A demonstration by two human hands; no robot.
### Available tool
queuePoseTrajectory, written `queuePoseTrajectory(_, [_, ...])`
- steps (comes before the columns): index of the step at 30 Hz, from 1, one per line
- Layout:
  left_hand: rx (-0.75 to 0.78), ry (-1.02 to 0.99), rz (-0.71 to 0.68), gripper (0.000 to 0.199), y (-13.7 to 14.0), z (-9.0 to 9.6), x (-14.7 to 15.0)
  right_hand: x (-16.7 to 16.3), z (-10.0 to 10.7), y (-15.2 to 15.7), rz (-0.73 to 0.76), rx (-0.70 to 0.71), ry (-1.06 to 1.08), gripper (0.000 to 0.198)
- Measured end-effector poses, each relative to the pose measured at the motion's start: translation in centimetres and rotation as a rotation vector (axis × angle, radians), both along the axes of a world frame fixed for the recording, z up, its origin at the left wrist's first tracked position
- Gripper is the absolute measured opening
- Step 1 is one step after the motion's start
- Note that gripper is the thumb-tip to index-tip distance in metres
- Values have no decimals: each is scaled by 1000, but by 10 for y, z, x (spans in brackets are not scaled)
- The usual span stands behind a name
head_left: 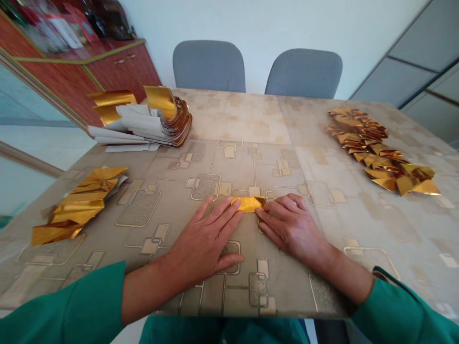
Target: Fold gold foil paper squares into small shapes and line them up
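Note:
A narrow folded strip of gold foil paper [246,204] lies flat on the table in front of me. My left hand [211,234] rests on its left end, fingers stretched out and pressing down with the fingertips. At the right end, my right hand [292,227] has its fingers curled and pinched on the paper, covering that tip. To the left lies a row of loosely folded gold paper pieces [84,203]. Farther back stands a stack of curved gold and white paper sheets [158,119]. A long cluster of folded gold paper shapes [380,150] spreads across the right side.
The table [251,162] has a patterned beige cover, and its front edge runs close to my lap. Two grey chairs [209,67] stand behind its far edge. A reddish wooden cabinet [118,69] with items on top is at the back left.

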State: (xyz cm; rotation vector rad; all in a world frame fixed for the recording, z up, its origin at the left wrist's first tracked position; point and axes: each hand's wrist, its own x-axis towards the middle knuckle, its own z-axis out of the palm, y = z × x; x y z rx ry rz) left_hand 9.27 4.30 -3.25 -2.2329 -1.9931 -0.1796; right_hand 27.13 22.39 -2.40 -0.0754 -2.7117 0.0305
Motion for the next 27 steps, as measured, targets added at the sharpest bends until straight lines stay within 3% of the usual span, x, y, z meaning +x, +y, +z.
queuePoseTrajectory(5, [19, 10, 57, 72, -11, 4, -4, -1, 0, 2, 15, -39, -12, 24])
queuePoseTrajectory(13, [-10, -68, -3, 63, 17, 5, 13, -7, 6, 1, 5, -40, -30, 25])
queuePoseTrajectory(23, [-38, -202, -30, 65, 17, 2, 5, -1, 8, 8, -27, 44, 26, 21])
queuePoseTrajectory(27, [-38, -184, -19, 69, 19, 3, 5, -9, 1, 3, 37, 20, -107, 42])
